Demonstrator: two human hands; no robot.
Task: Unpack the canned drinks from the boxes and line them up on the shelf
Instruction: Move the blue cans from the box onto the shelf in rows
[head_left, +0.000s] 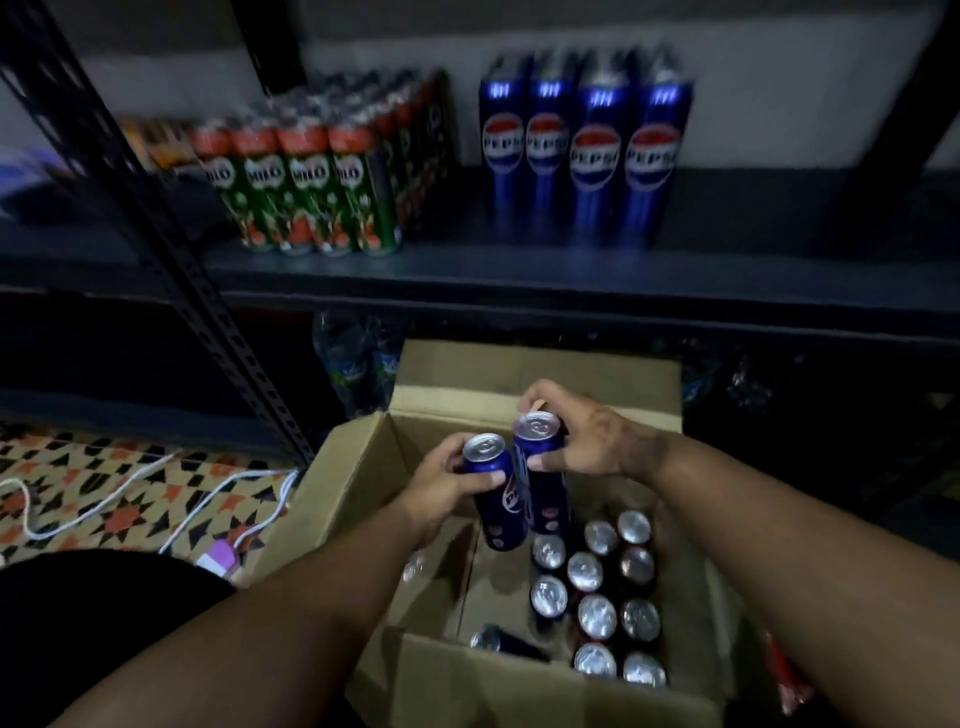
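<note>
Just one head cam here, looking forward and steeply down from close above the box (363, 467), with the shelf (519, 270) sitting at the far side and floor tiles (104, 493) showing near left.
</note>
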